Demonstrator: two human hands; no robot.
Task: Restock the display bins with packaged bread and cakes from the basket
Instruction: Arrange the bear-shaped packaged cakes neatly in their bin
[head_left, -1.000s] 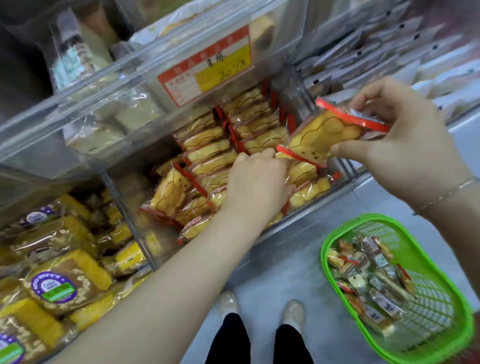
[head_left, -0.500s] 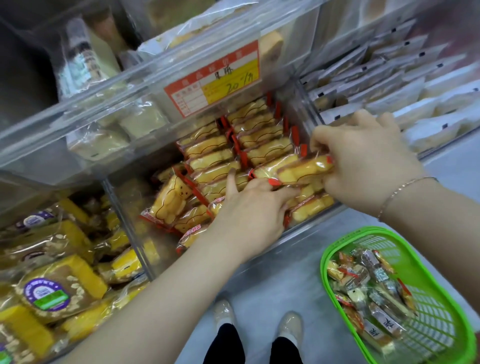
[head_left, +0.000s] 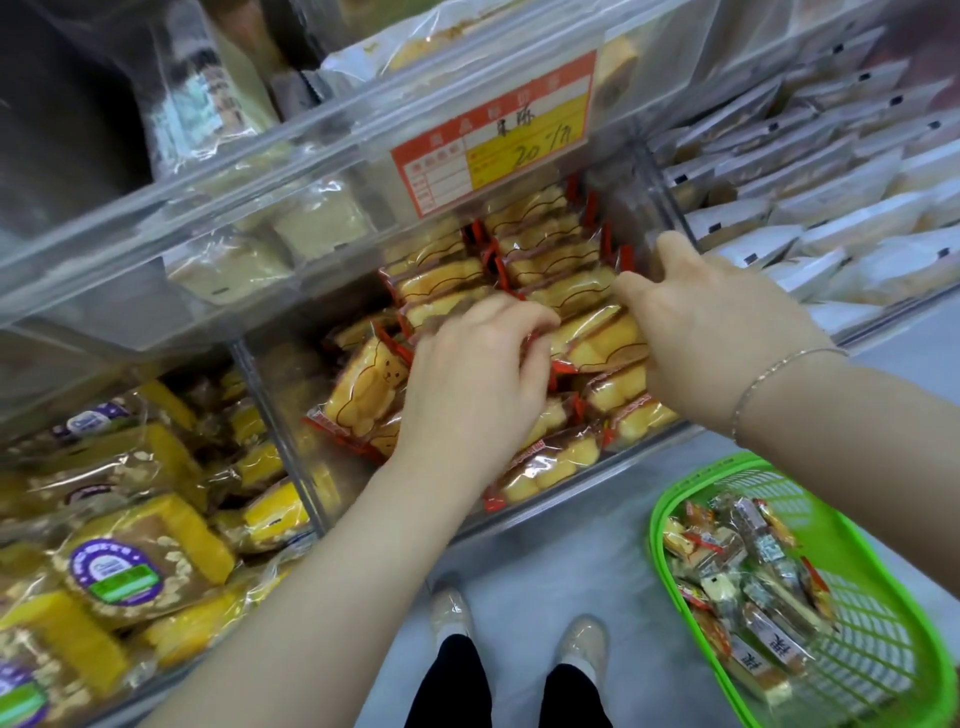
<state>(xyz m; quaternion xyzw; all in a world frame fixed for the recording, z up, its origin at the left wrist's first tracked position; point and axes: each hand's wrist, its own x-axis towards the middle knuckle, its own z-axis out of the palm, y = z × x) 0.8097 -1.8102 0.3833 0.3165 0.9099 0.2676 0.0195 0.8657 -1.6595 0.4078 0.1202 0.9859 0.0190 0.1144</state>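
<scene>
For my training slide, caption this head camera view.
Both hands tidy bear-shaped cake packets in a clear bin above a green basket.

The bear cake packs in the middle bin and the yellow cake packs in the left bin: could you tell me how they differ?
The bear cake packs have red-edged wrappers; the yellow cake packs carry round purple labels. The bear cake packs mostly stand in neat rows; the yellow cake packs lie loosely heaped. Both are golden cakes in clear film.

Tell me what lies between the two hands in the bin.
In the head view, between the left hand and right hand lie red-edged packaged cakes, packed on edge in the clear bin. Both hands press on them; no bare gap shows.
</scene>
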